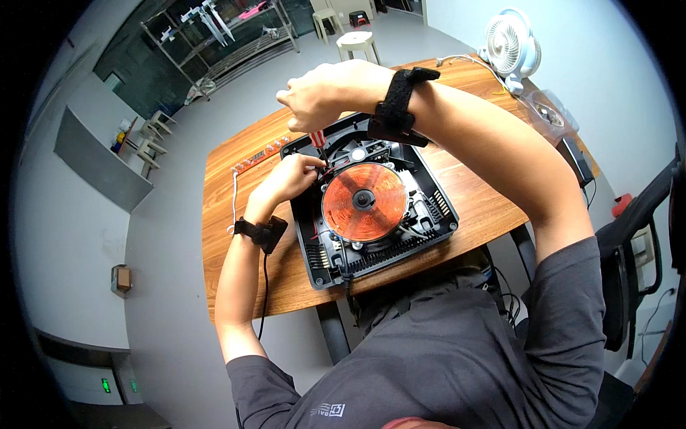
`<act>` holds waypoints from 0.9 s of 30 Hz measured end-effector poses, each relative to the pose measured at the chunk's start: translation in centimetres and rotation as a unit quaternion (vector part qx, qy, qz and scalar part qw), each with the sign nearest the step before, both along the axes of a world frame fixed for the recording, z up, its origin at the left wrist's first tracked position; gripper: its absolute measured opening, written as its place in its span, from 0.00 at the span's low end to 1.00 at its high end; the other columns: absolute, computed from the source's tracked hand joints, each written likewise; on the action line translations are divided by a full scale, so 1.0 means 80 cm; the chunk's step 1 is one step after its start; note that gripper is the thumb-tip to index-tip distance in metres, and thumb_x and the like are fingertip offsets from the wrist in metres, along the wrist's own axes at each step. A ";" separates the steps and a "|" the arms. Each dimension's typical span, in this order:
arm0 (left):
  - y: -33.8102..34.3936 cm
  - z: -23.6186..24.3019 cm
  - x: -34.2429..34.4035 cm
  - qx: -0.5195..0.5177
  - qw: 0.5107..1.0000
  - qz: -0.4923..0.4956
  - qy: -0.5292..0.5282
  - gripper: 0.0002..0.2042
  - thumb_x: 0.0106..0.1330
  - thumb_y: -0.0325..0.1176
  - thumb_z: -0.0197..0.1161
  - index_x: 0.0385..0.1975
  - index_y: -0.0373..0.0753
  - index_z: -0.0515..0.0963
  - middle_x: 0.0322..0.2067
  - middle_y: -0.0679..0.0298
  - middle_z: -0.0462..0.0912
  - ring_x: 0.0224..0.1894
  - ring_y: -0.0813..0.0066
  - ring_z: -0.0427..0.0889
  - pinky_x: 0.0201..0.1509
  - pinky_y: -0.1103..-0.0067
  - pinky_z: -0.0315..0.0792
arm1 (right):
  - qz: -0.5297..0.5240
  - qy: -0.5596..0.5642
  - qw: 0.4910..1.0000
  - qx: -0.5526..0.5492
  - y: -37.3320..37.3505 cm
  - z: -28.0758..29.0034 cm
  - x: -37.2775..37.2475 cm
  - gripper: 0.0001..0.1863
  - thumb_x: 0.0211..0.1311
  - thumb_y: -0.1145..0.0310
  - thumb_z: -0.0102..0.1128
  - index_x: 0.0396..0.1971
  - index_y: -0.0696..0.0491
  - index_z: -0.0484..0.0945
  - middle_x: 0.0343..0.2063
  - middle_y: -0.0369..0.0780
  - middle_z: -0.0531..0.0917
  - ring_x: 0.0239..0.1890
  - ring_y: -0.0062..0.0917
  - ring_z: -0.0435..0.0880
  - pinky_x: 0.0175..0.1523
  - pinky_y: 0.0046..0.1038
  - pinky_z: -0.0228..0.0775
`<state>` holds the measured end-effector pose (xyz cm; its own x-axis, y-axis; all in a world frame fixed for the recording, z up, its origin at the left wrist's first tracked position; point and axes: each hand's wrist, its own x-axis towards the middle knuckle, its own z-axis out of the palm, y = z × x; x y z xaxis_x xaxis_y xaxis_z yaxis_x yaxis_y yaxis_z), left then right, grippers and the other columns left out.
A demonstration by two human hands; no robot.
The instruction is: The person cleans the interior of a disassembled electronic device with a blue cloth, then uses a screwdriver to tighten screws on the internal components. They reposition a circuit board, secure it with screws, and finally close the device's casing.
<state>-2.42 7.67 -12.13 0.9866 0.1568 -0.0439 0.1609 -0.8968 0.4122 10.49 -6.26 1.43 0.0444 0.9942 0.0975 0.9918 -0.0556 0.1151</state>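
My right hand is closed around a red-and-clear screwdriver, held upright with its shaft pointing down into the upper left of an opened black appliance housing. My left hand reaches into that corner, fingertips drawn together beside the shaft; what they hold is too small to tell. A round copper coil with a dark centre fills the middle of the housing, with wires, small boards and a fan partly visible around it. Black straps with small boxes are on both wrists.
The wooden table carries a power strip, a white fan, a clear tray and a black adapter. A black chair stands at the right. Stools and a metal rack are beyond the table.
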 end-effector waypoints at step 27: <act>0.003 -0.005 0.000 -0.017 1.000 0.007 -0.003 0.17 0.60 0.25 0.55 0.48 0.35 0.84 0.38 0.44 0.86 0.42 0.56 0.88 0.51 0.69 0.79 | -0.004 0.021 0.999 -0.027 0.001 0.006 -0.002 0.22 0.69 0.53 0.55 0.50 0.56 0.76 0.39 0.52 0.86 0.44 0.47 0.86 0.48 0.45 0.78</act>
